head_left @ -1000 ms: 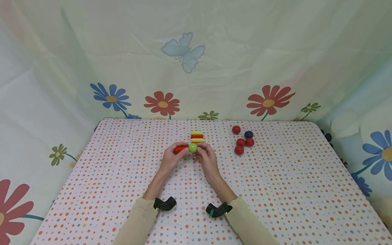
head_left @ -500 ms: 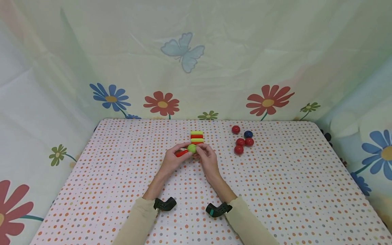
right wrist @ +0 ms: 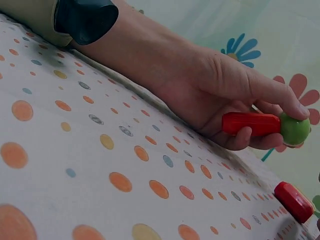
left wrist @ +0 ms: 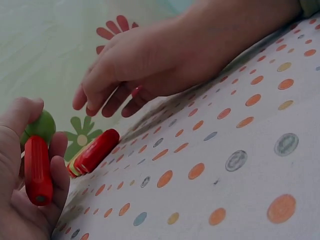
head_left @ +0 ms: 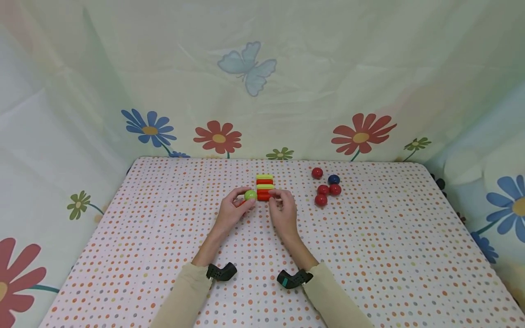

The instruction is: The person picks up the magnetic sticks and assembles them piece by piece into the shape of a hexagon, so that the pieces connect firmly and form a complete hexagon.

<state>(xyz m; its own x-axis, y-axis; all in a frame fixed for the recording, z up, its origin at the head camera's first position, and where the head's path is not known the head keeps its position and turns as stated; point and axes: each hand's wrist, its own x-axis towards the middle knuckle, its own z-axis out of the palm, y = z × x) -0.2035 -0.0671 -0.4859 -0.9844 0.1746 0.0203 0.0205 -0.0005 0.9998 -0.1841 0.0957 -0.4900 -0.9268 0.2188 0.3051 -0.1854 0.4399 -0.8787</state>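
Note:
My left hand [head_left: 230,212] holds a ribbed red handle [right wrist: 252,123] with a green ball [head_left: 250,195] at its end. The thumb presses the ball, while fingers curl under the handle. To the right, my right hand [head_left: 285,216] is apart from the ball, its fingers loosely bent with nothing visible between them. Just beyond its fingertips lies a row of short stick-like pieces: a yellow-green stick [head_left: 265,176] at the far end, and red sticks [head_left: 263,198] at the near end. In the left wrist view the right hand [left wrist: 137,65] hovers above this row.
On the right side of the table lie several red balls [head_left: 321,200] and one dark blue ball [head_left: 334,179]. A dotted cloth [head_left: 164,255] covers the table. Behind it hangs a flowered curtain [head_left: 311,82].
My right hand has come off the green ball and shifted slightly right. The left hand has drawn the ball and red handle a little left, uncovering more of the row's near end.

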